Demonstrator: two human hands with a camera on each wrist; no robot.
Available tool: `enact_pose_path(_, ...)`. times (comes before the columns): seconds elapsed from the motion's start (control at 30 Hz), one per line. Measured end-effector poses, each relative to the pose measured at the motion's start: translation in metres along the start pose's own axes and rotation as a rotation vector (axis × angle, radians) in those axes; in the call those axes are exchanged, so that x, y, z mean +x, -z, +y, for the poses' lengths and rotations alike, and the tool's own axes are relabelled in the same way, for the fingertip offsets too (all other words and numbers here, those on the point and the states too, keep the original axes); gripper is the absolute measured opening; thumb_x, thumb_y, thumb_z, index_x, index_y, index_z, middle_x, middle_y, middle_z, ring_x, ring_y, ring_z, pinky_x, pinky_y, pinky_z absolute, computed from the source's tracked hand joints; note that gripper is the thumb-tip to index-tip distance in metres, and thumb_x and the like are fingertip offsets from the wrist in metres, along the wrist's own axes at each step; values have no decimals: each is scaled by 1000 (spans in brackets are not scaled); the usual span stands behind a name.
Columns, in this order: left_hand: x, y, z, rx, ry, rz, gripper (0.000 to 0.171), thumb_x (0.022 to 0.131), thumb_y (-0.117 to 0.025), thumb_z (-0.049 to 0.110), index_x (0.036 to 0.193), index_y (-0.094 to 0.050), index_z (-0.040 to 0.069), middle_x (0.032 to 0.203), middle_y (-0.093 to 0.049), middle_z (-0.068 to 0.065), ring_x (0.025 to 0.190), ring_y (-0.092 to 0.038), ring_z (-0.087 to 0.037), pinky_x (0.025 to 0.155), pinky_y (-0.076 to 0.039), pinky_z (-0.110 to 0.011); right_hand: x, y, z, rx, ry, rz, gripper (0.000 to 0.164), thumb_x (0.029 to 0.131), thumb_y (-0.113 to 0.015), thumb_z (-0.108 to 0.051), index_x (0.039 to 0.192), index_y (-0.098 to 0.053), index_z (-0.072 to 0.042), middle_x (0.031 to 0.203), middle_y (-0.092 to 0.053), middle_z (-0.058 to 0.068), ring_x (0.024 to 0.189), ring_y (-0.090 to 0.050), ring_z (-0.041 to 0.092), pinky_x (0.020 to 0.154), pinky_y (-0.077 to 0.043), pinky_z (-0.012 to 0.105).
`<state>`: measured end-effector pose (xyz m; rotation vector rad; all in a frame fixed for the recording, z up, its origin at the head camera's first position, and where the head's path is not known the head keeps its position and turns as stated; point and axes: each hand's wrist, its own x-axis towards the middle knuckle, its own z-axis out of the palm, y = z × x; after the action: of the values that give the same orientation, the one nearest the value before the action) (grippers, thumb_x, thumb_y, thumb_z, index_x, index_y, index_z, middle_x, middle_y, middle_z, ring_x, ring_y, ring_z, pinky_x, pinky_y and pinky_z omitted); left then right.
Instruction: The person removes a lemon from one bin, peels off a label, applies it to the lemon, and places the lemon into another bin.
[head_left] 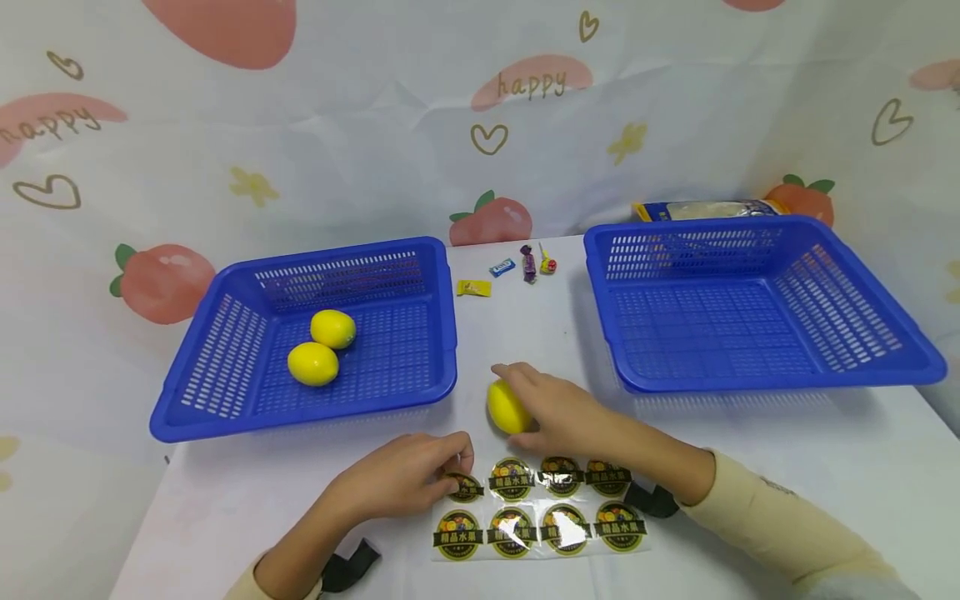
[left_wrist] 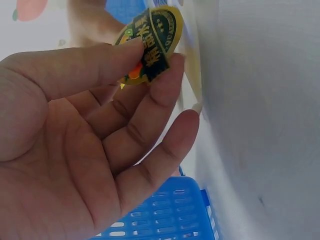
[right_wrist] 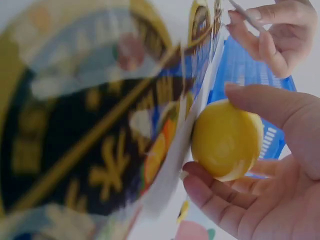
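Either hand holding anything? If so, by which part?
Left hand: round fruit-label sticker, pinched by one side. Right hand: yellow lemon, held round its body at opposite sides.

Both forearms (head_left: pixel 663 454) angle inward, the left hand (head_left: pixel 405 475) pinching between thumb and fingers, the right hand (head_left: pixel 558 410) gripping with thumb and fingers curved apart.

Head view was bright and evenly lit, mostly sharp, shadows soft and faint, but hard white glare hit the glossy sticker sheet (head_left: pixel 538 502). Left wrist view ran dimmer and hazy, left hand (left_wrist: pixel 90 137) shaded against washed-out white. Right wrist view had the sheet badly out of focus up close, with reflections; lemon (right_wrist: pixel 227 140) looked slightly soft.
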<state>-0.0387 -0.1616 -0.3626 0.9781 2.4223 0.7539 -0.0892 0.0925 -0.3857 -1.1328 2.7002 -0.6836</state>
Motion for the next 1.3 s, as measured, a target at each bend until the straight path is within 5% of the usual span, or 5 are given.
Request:
enact_pose_path(0.33, 3, 1, 4, -116, 15, 136, 18, 95, -67, 8, 102, -58, 23, 96, -62, 15, 85, -60, -4, 76, -53, -27, -2, 6, 8, 134, -29, -23, 76, 74, -89, -22, 139, -51, -11, 125, -60, 9, 101, -60, 22, 87, -52, 42)
enact_pose_path(0.5, 10, 3, 7, -180, -47, 232, 16, 96, -67, 8, 107, -61, 19, 100, -64, 12, 87, -60, -6, 78, -54, -26, -9, 8, 12, 203, -79, 29, 76, 69, -91, -23, 135, -53, -14, 120, -61, 1, 96, -58, 17, 83, -51, 37)
enact_pose_path(0.83, 36, 6, 18, -167, -163, 256, 15, 96, -66, 6, 107, -61, 15, 101, -64, 7, 88, -60, -5, 78, -54, -23, -12, 11, 24, 280, -101, 37, 76, 71, -92, -19, 135, -52, -13, 123, -60, 1, 100, -58, 17, 86, -52, 37)
enact_pose_path(1.3, 76, -8, 21, -242, -82, 389, 16, 98, -62, 5, 113, -59, 10, 93, -55, 1, 82, -53, -13, 73, -52, -28, -17, 9, 37, 406, -98, -28, 71, 70, -94, -26, 121, -46, -15, 105, -61, 2, 81, -60, 14, 69, -54, 29)
